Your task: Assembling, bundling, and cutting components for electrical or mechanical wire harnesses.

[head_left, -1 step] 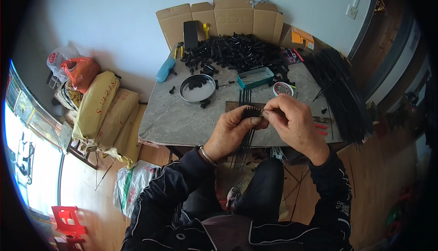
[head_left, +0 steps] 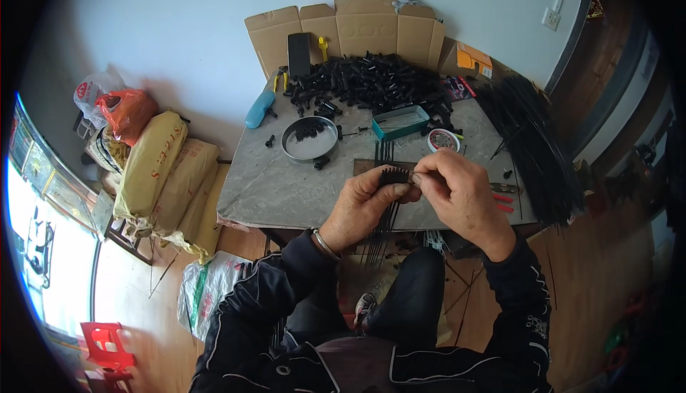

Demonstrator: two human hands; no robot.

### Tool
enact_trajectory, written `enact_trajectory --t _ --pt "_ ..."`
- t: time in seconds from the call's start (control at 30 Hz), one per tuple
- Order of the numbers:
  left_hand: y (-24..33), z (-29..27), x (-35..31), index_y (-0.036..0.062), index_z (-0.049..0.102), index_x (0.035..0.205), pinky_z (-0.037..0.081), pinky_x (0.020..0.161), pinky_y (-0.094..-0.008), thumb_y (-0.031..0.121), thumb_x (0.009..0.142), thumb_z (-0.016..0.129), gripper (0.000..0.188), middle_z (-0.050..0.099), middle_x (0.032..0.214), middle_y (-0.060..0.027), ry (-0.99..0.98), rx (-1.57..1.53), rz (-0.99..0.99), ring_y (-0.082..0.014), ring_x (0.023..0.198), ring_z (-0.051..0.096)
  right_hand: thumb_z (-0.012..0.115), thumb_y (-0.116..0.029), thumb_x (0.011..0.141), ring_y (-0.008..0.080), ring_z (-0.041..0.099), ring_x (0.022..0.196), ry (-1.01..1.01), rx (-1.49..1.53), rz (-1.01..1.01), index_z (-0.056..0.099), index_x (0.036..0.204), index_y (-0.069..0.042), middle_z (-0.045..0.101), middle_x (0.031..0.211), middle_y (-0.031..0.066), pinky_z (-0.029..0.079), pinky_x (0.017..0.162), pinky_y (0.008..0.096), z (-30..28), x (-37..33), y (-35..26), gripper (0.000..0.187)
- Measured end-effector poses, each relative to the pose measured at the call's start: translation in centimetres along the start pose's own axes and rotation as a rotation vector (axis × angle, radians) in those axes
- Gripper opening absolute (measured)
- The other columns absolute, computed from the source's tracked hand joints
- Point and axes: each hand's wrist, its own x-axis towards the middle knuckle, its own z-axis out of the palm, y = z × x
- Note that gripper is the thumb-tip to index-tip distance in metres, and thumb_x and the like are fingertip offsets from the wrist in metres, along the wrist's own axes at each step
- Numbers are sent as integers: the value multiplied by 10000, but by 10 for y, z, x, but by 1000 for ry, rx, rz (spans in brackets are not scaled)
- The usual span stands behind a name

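My left hand (head_left: 357,206) is closed around a small black toothed strip (head_left: 394,176), its row of points upward between thumb and fingers. Close beside it, the fingertips of my right hand (head_left: 463,191) pinch together at the strip's right end. Whatever lies in that pinch is too small to make out. Under both hands, a bundle of thin black rods (head_left: 384,153) runs across a flat brown board (head_left: 363,168) and past the table's near edge. A round metal dish (head_left: 288,151) with black pieces, an open green box (head_left: 386,134) and a small white tub (head_left: 431,142) stand beyond.
Black tubular parts (head_left: 357,82) are heaped on the grey table (head_left: 264,186) against a cardboard screen (head_left: 364,25). Long black rods (head_left: 529,150) cover its right side, near red-handled pliers (head_left: 503,203). A phone (head_left: 299,53) leans at the back. Yellow sacks (head_left: 150,164) are stacked left.
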Motion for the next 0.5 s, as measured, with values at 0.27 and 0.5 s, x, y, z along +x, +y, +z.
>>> enact_trajectory --t 0.27,0.5 --pt "5 -1 2 -2 608 1172 510 925 -288 77 967 549 227 689 1059 -76 -111 -52 -85 -139 1010 638 685 56 798 131 595 601 -65 82 -62 631 874 9 620 773 62 460 501 255 -9 1 12 105" --pt "6 -6 5 0 623 1167 508 913 -268 80 949 583 236 691 1051 -65 -132 14 -74 -117 1003 628 743 27 757 122 596 604 -29 1 -141 634 862 5 614 758 54 463 508 245 -8 4 11 153"
